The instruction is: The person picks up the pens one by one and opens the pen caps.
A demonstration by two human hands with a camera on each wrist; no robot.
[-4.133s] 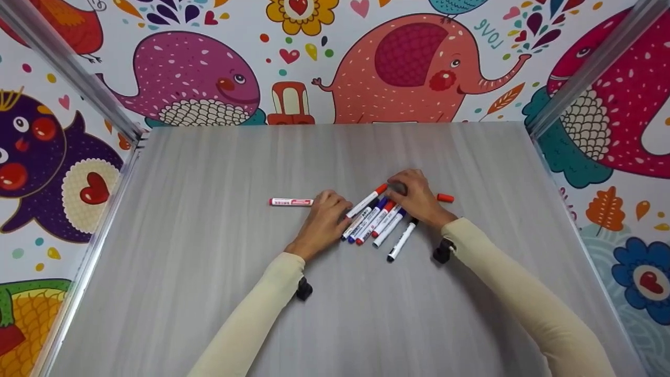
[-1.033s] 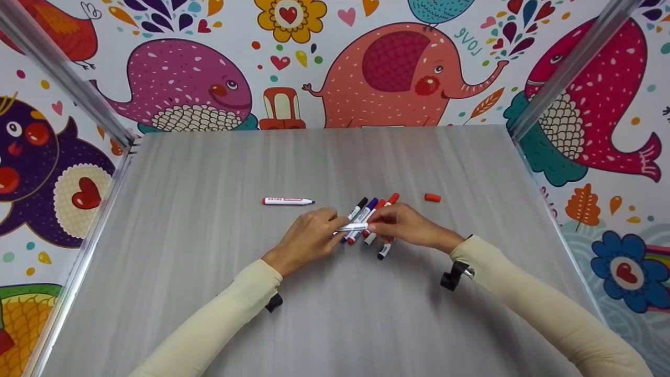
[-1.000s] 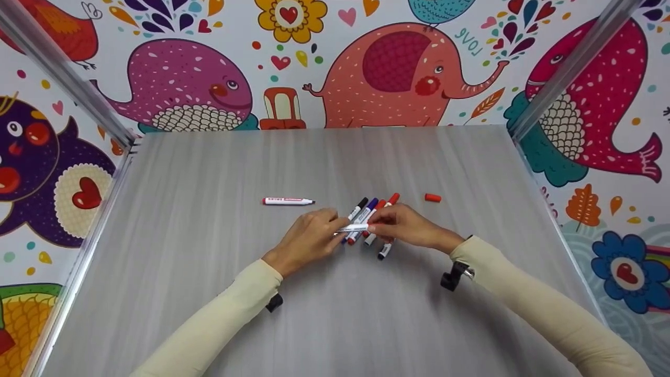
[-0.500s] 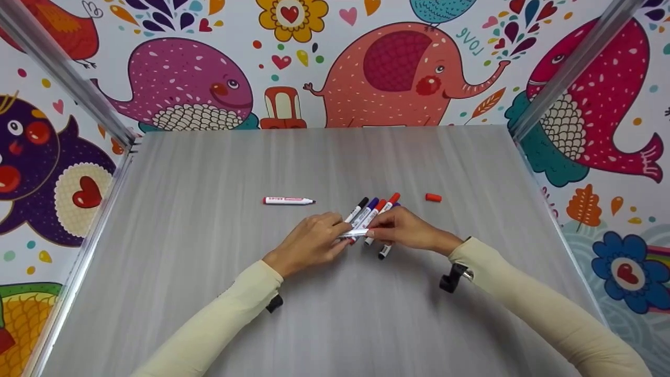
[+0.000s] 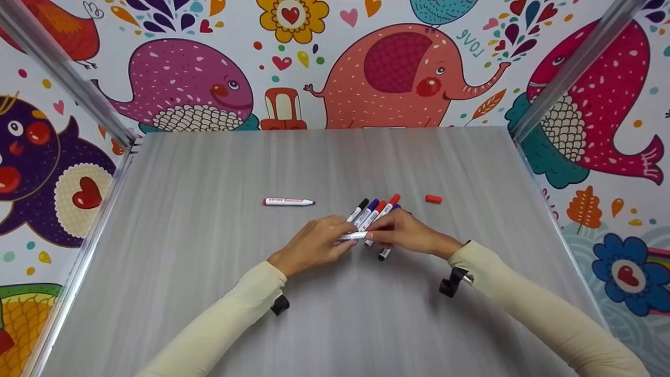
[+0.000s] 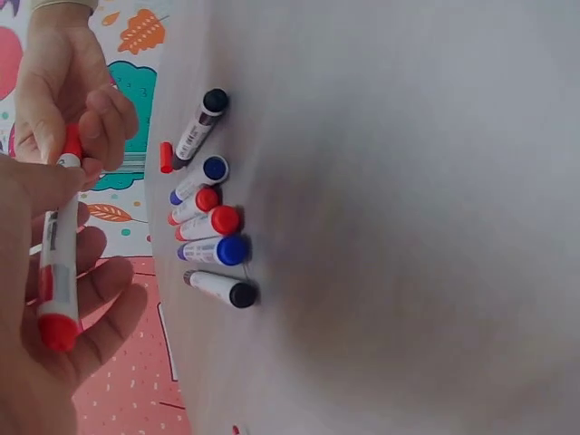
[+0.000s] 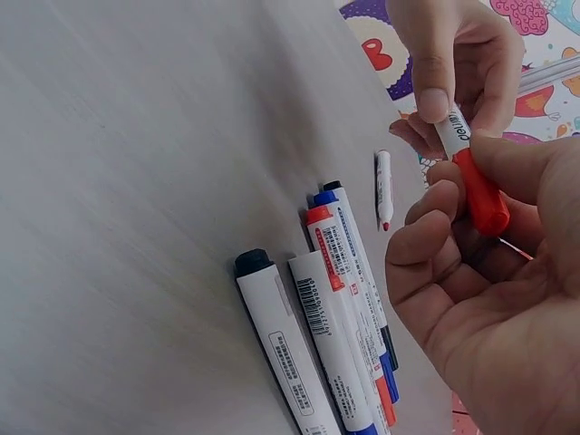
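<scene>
Both hands meet on one white marker with a red cap (image 5: 353, 236), held just above a row of markers. My left hand (image 5: 316, 242) grips its barrel; in the left wrist view the red end plug (image 6: 59, 332) points toward the camera. My right hand (image 5: 408, 233) pinches the red cap (image 7: 482, 204), which sits on the marker. Beneath lie capped markers side by side, among them a black one (image 5: 358, 209), a blue one (image 5: 367, 212) and a red one (image 5: 388, 204). A thicker-looking black-ended marker (image 7: 281, 340) lies under my right hand.
An uncapped marker (image 5: 287, 202) with a dark tip in the head view lies apart on the left. A loose red cap (image 5: 433, 199) lies behind my right hand. The grey table (image 5: 209, 173) is enclosed by cartoon-printed walls (image 5: 293, 63) and metal posts.
About four seconds ago my hands were apart at the row, the right one farther back. Now both hold the red-capped marker. Over the last second they have shifted slightly toward me.
</scene>
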